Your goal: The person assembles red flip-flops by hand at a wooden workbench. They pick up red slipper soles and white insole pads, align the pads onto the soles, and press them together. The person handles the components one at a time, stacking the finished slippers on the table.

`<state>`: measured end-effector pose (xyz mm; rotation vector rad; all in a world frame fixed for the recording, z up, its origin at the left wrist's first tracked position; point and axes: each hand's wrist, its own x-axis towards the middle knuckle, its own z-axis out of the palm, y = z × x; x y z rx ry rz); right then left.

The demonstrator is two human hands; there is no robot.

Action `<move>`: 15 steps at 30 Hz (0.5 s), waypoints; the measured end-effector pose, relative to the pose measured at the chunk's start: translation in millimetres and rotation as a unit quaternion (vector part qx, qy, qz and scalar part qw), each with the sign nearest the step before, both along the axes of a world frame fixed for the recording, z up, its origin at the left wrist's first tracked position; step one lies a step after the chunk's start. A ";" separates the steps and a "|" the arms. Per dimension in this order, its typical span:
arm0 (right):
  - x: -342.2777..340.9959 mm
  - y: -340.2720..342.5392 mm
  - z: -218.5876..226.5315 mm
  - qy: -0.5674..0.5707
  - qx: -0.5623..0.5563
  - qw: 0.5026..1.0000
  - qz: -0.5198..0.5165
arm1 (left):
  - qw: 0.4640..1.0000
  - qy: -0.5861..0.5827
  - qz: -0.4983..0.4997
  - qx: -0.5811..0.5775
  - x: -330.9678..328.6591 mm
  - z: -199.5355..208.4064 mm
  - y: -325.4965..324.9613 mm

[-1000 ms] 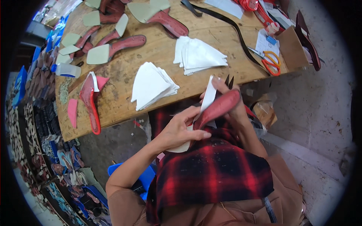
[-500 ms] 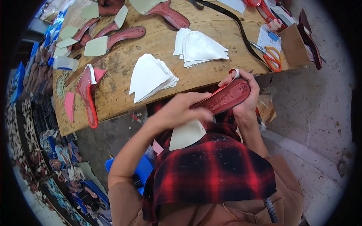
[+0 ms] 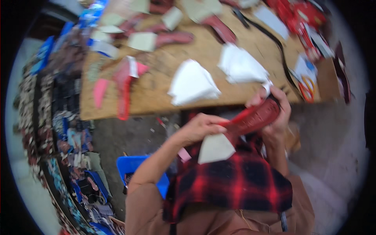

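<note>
Over my lap, both hands hold a dark red shoe sole (image 3: pixel 256 116) with a raised red edge. My left hand (image 3: pixel 203 127) pinches its left end, thumb on top. My right hand (image 3: pixel 279 111) wraps round the wider right end, where a small white strip (image 3: pixel 267 87) sticks up by the fingers. A pale cream flap (image 3: pixel 215 149) hangs below the sole near my left hand; whether it is joined to it I cannot tell. The picture is smeared by motion, so the fingertips are unclear.
On the wooden table (image 3: pixel 156 66) lie two white stacks of cut pieces (image 3: pixel 192 83), several red soles with pale flaps (image 3: pixel 174 38), a red-edged sole (image 3: pixel 124 92), a black strap (image 3: pixel 274 41) and orange-handled scissors (image 3: pixel 307 88). A blue stool (image 3: pixel 131 164) stands below left.
My left hand, blurred over the sole before, now grips its left end. The sole tilts a little more. The whole view has shifted, so the table appears further right.
</note>
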<state>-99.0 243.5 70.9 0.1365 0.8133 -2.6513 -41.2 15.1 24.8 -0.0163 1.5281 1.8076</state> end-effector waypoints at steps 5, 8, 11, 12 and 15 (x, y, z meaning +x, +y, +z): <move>-29.1 -65.2 35.0 0.105 0.203 0.970 -0.081 | 0.877 0.446 0.066 -0.165 -42.0 81.6 6.1; -20.6 -92.8 54.7 0.212 0.276 0.929 -0.126 | 0.888 0.407 0.118 -0.177 -52.8 81.2 1.8; -18.0 -74.5 67.3 0.192 0.313 0.929 -0.043 | 0.929 0.344 0.117 -0.071 -36.5 71.8 0.5; -21.1 -60.3 63.7 0.201 0.344 0.917 -0.008 | 0.942 0.316 0.111 -0.024 -32.1 69.1 1.4; -26.7 -34.0 41.4 0.208 0.363 0.908 -0.015 | 0.976 0.199 0.061 0.069 -31.5 54.8 11.7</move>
